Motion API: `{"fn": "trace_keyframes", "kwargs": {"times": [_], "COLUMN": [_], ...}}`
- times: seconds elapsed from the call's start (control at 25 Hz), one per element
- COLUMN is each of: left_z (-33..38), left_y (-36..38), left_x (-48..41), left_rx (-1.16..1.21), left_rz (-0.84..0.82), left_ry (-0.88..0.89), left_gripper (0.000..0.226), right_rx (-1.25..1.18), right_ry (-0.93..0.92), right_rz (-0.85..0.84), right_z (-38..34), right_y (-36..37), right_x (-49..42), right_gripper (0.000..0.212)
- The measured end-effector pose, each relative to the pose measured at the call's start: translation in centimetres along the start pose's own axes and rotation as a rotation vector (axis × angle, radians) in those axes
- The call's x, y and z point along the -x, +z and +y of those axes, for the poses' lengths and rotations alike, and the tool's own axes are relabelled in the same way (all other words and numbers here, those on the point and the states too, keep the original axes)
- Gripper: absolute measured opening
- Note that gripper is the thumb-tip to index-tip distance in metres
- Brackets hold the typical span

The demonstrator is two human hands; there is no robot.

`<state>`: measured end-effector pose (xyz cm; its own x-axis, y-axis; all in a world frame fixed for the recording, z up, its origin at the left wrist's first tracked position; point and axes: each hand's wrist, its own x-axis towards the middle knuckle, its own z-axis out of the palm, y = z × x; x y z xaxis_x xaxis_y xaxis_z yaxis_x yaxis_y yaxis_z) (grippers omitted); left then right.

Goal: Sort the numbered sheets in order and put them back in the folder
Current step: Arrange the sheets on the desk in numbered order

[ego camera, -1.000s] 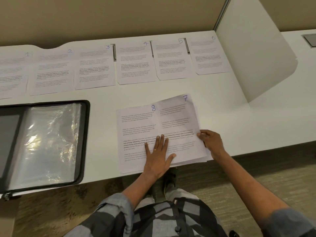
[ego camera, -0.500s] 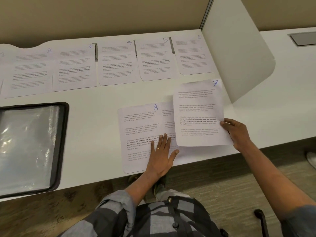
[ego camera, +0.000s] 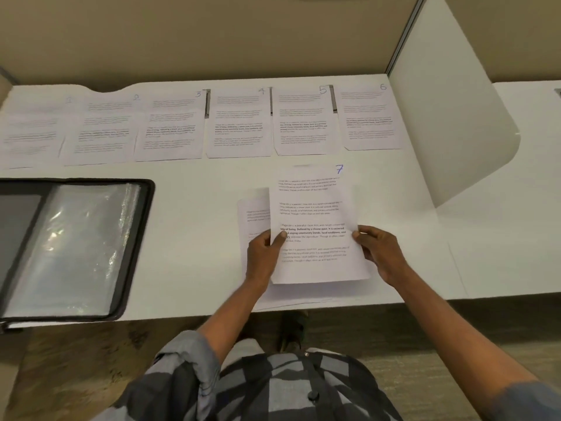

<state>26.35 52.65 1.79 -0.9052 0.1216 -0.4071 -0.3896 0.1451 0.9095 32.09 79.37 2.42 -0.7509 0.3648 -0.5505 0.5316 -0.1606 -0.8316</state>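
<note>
Grip: left hand (ego camera: 262, 256) and right hand (ego camera: 381, 253) pinch sheet 7 (ego camera: 312, 208) between them, over the stack (ego camera: 253, 214).

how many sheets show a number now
7. Back row, left to right: sheet 1, sheet 2, sheet 3, sheet 4, sheet 5, sheet 6. The left hand and right hand hold sheet 7. Numbers on the pile beneath are hidden.

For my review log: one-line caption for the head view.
Left hand and right hand hold sheet 7 over the pile; sheets 1 to 6 lined up behind.
</note>
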Motion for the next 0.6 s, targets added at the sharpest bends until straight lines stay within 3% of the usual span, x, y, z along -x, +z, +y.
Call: {"fn": "trace_keyframes", "kwargs": {"times": [0.36,0.6], "left_z": [-3.1,-3.5], "left_y": [-16.2,-25.4], "left_x": [-1.1,-2.5], "left_rx": [-0.228,-0.306], "left_rz": [0.254,0.236], "left_ry": [-0.033,0.021], "left_gripper": [0.049,0.052], "right_rx": [0.125,0.267], "right_ry": [-0.015,-0.029], "right_rz": [-0.224,-0.24], "right_z": [0.1,2.2], "right_y": [15.0,24.9], "right_x": [1.7,2.4], "right_gripper": [0.021,0.025]}}
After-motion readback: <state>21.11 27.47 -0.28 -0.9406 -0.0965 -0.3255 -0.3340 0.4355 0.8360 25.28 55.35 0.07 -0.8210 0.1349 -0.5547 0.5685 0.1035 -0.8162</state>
